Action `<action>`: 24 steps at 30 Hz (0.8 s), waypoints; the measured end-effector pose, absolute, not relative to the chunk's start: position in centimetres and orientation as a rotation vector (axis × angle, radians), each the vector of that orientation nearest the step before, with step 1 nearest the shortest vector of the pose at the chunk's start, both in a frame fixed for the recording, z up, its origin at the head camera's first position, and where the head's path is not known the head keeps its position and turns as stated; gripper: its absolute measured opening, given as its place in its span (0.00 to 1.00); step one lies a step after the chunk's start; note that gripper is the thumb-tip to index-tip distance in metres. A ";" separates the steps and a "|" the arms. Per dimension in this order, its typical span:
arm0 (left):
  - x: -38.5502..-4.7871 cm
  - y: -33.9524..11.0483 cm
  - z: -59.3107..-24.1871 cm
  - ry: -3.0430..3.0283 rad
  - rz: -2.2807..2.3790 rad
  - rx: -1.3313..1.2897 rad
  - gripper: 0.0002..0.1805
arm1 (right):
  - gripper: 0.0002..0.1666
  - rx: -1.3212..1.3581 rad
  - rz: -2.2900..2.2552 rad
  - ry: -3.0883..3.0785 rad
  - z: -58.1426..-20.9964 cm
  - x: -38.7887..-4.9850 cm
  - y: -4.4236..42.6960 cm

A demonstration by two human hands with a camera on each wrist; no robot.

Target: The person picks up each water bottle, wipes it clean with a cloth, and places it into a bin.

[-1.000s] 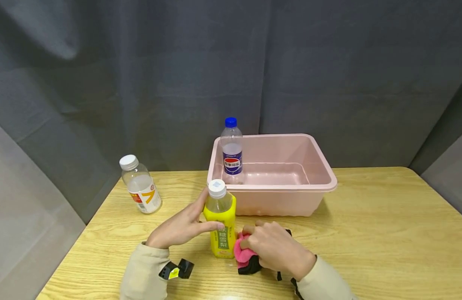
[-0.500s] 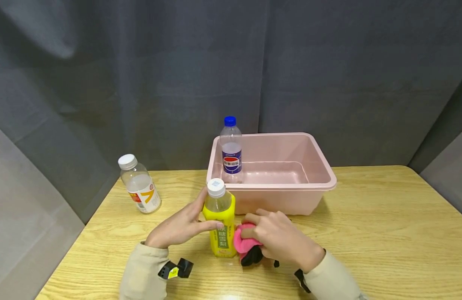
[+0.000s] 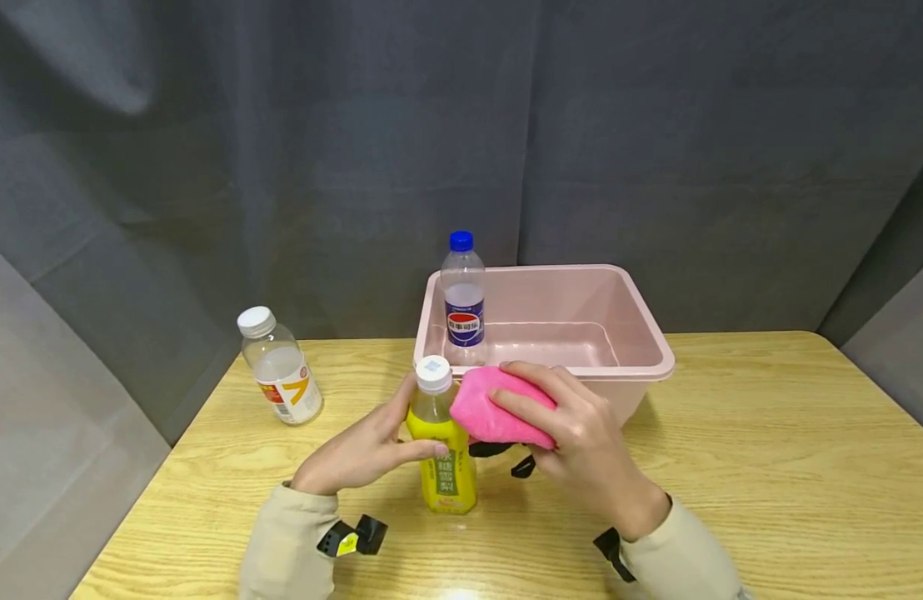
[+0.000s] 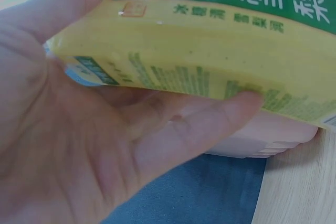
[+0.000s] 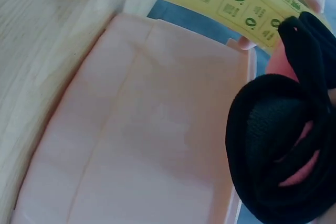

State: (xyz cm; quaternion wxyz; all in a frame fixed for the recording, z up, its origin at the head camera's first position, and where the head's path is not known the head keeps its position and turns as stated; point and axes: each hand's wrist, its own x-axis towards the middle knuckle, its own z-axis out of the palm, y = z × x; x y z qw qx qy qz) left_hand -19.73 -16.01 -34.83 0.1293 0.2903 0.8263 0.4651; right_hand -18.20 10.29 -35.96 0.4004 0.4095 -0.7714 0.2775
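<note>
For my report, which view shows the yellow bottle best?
Head view: it shows the yellow bottle from top to base. Left wrist view shows part of its label; the right wrist view shows another part.

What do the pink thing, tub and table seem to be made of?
Pink thing: perhaps plush fabric, matte; no sharp highlights show.
Tub: likely moulded plastic, smooth, faintly shiny, with rounded corners.
Table: wood or printed laminate, slightly glossy; grain lines and a glare spot show.
</note>
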 end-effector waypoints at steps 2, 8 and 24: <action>-19.7 -16.0 -34.8 2.406 1.349 0.842 0.53 | 0.33 1.047 0.695 -1.946 -36.0 -18.2 10.3; -19.8 -16.0 -34.8 2.400 1.358 0.846 0.54 | 0.33 1.065 0.677 -1.947 -36.0 -18.4 10.3; -19.7 -16.0 -34.8 2.429 1.330 0.796 0.54 | 0.34 1.138 0.377 -2.202 -36.7 -18.2 10.3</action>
